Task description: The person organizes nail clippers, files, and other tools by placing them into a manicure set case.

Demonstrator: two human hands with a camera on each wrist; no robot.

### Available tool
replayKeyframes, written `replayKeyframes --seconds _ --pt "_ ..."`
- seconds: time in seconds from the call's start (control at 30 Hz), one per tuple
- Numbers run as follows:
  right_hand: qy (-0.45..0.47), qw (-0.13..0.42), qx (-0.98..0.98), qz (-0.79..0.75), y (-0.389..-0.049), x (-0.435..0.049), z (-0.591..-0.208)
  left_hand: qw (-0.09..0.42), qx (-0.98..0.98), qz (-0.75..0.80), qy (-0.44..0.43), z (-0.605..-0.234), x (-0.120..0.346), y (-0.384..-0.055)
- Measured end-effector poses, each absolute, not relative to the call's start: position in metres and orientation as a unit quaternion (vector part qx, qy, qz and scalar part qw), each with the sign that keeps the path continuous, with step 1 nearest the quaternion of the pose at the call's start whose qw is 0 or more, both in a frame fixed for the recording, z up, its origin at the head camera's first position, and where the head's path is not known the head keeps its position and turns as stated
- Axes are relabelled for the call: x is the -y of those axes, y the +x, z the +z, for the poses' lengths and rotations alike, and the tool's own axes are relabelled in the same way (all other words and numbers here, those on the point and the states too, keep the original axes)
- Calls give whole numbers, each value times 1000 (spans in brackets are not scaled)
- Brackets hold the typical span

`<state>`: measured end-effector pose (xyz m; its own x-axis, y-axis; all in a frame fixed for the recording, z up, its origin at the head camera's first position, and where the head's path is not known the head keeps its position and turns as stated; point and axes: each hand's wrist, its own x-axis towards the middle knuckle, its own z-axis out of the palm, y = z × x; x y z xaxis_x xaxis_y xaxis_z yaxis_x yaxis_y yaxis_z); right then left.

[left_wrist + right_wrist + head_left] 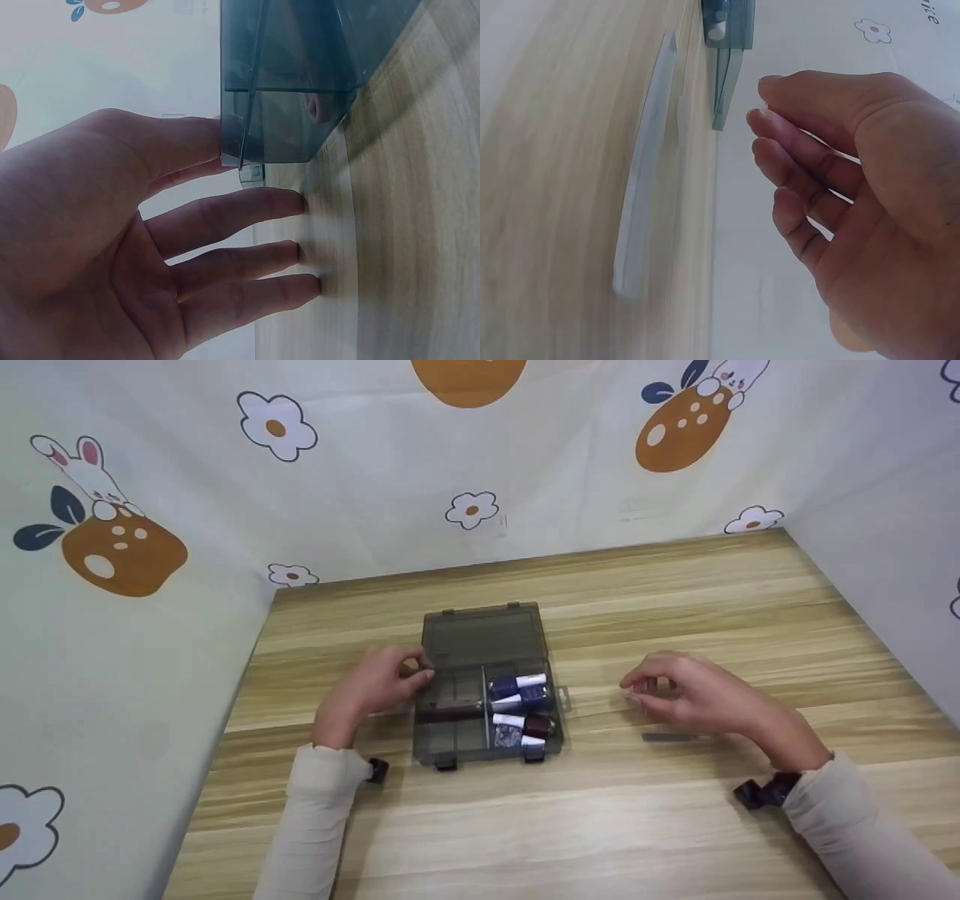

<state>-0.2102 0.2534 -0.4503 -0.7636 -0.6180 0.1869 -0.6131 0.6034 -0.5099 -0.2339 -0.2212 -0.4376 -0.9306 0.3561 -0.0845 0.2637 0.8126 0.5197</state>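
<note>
A grey see-through storage box point(480, 754) lies on the table with its lid point(486, 637) folded back. My left hand point(382, 679) grips its left edge between thumb and index finger; the other fingers reach down beside it in the left wrist view. The right compartments hold several nail polish bottles point(534, 696), blue, dark red and glittery, with pale caps. A long dark item point(450, 709) lies in the left part. To the right of the box, my right hand point(694, 690) pinches a tiny clear piece point(764, 107), mostly hidden by the fingertips.
A thin grey strip point(667, 737) lies on the wooden table point(585, 825) below my right hand. Pale cloth walls point(375, 502) with flower and rabbit prints stand around the table's back and sides.
</note>
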Motion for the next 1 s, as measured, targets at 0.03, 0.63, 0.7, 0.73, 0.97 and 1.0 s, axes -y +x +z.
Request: replayKeyframes --seconds 0.03,0.63,0.7,0.73,0.97,1.0 --pt "-346 -1 -894 -285 -211 -251 -450 89 -948 259 164 -438 221 -234" --pt "-430 -37 -853 -295 -215 -195 -452 100 -943 275 160 -439 220 -235" --pt "-435 -32 -850 -295 -215 -190 -450 99 -943 275 162 -439 220 -235" --pt "-438 -30 -849 -294 -214 -187 -450 98 -943 275 162 -439 220 -235" --pt "-460 -25 -841 -284 -213 -163 -446 97 -941 279 166 -438 221 -235" --pt "-461 -22 -841 -282 -213 -160 -446 97 -941 279 166 -438 221 -235"
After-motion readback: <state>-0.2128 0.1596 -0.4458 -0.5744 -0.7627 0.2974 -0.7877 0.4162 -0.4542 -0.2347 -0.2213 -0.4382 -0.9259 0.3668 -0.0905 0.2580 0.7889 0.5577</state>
